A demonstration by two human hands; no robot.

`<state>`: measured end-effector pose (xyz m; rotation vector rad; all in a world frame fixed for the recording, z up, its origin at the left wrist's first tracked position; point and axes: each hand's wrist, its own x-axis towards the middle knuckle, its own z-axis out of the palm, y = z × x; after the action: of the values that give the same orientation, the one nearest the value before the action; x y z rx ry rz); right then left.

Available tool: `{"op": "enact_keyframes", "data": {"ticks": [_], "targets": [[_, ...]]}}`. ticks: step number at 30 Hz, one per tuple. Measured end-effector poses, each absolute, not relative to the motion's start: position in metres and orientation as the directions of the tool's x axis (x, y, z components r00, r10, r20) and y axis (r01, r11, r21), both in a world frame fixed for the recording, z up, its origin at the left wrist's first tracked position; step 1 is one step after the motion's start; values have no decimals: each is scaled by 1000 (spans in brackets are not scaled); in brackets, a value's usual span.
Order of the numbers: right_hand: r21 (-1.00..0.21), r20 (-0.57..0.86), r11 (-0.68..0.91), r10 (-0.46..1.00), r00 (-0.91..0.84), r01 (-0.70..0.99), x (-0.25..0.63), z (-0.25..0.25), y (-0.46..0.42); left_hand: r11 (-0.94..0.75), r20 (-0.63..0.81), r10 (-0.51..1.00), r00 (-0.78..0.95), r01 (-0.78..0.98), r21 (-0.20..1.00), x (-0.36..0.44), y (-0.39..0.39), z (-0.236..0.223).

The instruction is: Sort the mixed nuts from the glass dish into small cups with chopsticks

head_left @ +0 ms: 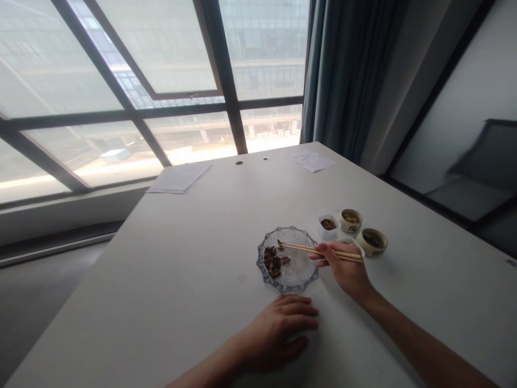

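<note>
A pair of wooden chopsticks (pixel 301 248) is gripped in my right hand (pixel 346 272), which hovers at the right side of a scalloped glass plate (pixel 305 284). Small dark brown dried pieces (pixel 273 262) lie heaped on the plate's left half. The chopstick tips are over the plate with a small dark piece (pixel 280 243) at them; whether it is pinched is hard to tell. My left hand (pixel 285 327) rests on the table just in front of the plate, fingers apart and holding nothing. Behind my right hand, a white container (pixel 355 242) is mostly hidden.
A small white square tub (pixel 328 227) with dark bits stands beyond the plate. Beside it are two cream cups, one farther back (pixel 350 220) and one nearer (pixel 374 242). Papers (pixel 180 178) lie at the white table's far left, and more sheets (pixel 315 160) at the far right.
</note>
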<state>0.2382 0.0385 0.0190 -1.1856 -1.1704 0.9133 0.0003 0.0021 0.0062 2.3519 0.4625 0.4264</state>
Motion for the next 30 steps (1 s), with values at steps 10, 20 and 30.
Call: {"op": "enact_keyframes", "data": {"ticks": [10, 20, 30], "targets": [[-960, 278, 242, 864, 421, 138, 266, 53, 14, -695, 174, 431, 885, 203, 690, -1, 2, 6], [-931, 346, 198, 750, 564, 307, 319, 66, 13, -691, 180, 438, 881, 202, 694, 0, 3, 7], [-937, 282, 256, 956, 82, 237, 279, 61, 7, -694, 183, 435, 882, 199, 692, -1, 2, 4]]}}
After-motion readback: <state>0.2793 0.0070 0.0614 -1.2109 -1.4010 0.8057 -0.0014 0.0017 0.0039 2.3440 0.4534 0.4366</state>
